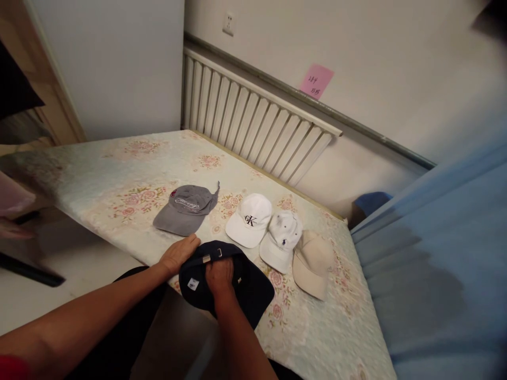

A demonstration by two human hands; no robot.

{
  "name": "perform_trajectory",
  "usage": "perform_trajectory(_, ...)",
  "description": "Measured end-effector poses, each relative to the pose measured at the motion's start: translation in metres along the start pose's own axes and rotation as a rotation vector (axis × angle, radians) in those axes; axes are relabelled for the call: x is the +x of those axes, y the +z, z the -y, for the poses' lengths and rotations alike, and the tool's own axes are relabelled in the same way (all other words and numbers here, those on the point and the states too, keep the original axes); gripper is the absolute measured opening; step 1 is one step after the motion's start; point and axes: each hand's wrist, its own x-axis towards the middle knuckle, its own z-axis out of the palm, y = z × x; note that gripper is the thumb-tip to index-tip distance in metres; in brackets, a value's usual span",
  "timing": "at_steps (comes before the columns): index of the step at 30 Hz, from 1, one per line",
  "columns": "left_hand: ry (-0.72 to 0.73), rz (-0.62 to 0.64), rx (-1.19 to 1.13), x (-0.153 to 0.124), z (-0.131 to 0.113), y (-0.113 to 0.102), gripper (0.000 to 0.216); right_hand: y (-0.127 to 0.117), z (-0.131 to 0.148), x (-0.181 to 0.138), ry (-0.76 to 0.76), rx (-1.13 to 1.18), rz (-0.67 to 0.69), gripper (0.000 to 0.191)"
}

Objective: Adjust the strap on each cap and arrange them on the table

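A dark baseball cap is held upside down at the table's near edge, its inside facing me and its brim pointing right. My left hand grips its left rim from outside, fingertips partly hidden. Inside the crown, my right hand has its fingers curled against the fabric near the back strap. A white label shows on the lining. Beyond the hands lie a grey cap with script lettering, a white cap with black letters, a white cap with a small dark logo, and a beige cap.
The table has a floral cover. Behind it are a white radiator and a wall with a pink note. A blue curtain hangs along the right side. Part of another person's hand shows at far left.
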Motion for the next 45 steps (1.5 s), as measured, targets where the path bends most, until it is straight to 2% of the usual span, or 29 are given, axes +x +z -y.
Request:
perform_trajectory(6,-0.061,0.038,-0.025,0.002,-0.004,-0.007,0.013,-0.001,0.000,-0.001,0.006,-0.017,-0.003,0.032)
perform_trajectory(21,-0.044,0.037,-0.032,0.008,0.000,-0.002,0.009,0.001,-0.001,-0.002,-0.073,-0.060,0.011,0.038)
perform_trajectory(31,-0.019,0.019,0.001,0.008,0.001,0.000,0.013,-0.001,0.001,-0.003,-0.045,-0.127,0.073,0.040)
perform_trajectory(38,-0.028,0.027,0.002,0.008,0.001,-0.001,0.013,-0.012,0.009,-0.014,-0.005,-0.145,0.161,0.042)
perform_trajectory(45,-0.031,0.019,0.000,0.004,-0.003,-0.007,0.016,-0.031,0.005,-0.031,-0.065,-0.103,0.239,0.052)
